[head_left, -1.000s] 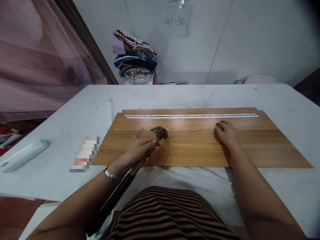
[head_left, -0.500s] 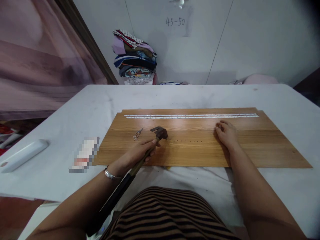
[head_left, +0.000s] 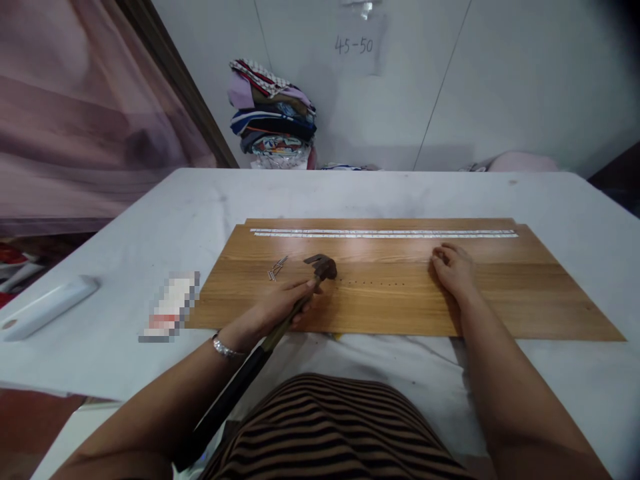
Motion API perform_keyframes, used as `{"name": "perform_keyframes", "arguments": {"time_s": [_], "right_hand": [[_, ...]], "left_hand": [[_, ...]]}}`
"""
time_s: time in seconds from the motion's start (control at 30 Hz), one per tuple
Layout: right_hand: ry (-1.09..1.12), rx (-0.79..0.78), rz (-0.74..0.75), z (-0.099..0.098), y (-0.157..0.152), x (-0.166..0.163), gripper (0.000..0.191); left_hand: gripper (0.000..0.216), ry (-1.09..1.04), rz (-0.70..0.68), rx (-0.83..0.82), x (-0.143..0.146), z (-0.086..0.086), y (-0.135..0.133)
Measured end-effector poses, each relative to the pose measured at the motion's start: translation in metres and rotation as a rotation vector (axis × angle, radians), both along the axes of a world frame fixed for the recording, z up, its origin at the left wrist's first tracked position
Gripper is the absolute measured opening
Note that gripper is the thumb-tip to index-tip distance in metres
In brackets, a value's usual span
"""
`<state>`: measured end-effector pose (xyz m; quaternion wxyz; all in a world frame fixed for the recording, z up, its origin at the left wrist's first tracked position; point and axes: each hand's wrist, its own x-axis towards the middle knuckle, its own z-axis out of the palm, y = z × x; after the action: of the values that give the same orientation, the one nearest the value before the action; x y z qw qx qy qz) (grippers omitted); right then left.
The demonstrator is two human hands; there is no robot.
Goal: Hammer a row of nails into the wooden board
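My left hand is closed round the neck of a claw hammer, just below the head. The dark handle runs back under my left forearm. The hammer head is low over a wooden board, beside the left end of a row of small dark nail points. My right hand rests on the board, right of the row, with fingers curled in. Whether anything is inside it is hidden. Left of the hammer lies a small pile of loose nails.
Two white measuring strips run along the board's far side. On the white-covered table, to the left, are a blurred-out flat object and a white rounded object. Folded cloths are stacked beyond the table against the wall.
The view has shifted very slightly. Both hands, the hammer and the nails keep practically the same places on the board.
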<state>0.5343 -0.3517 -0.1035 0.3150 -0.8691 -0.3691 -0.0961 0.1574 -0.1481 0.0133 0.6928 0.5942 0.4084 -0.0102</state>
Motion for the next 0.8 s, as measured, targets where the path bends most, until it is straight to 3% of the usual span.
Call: {"name": "perform_keyframes", "arguments": {"time_s": [0.13,0.27,0.33,0.43,0.5,0.57,0.67,0.8], "right_hand": [[0.071,0.049,-0.009,0.003,0.002,0.003,0.026],[0.217,0.216,-0.014,0.034,0.007,-0.02,0.032],[0.301,0.274,0.111,0.059,0.01,-0.051,0.033],[0.667,0.229,0.409,0.092,0.014,-0.11,0.031],[0.933,0.154,0.628,0.105,0.019,-0.144,0.029],[1.098,0.153,0.732,0.11,0.026,-0.165,0.033],[1.293,0.307,0.722,0.114,0.036,-0.175,0.043],[1.471,0.35,0.727,0.12,0.05,-0.175,0.041]], "left_hand": [[0.04,-0.02,0.019,-0.005,0.005,0.007,0.003],[0.034,-0.125,0.053,0.024,0.013,0.019,0.01],[0.032,-0.181,0.09,0.027,0.022,0.027,0.016],[0.029,-0.285,0.184,-0.03,0.045,0.042,0.027],[0.03,-0.387,0.271,-0.076,0.066,0.052,0.032],[0.03,-0.477,0.368,-0.1,0.088,0.059,0.031],[0.036,-0.563,0.395,-0.137,0.11,0.057,0.017],[0.036,-0.542,0.262,-0.069,0.114,0.034,-0.017]]}}
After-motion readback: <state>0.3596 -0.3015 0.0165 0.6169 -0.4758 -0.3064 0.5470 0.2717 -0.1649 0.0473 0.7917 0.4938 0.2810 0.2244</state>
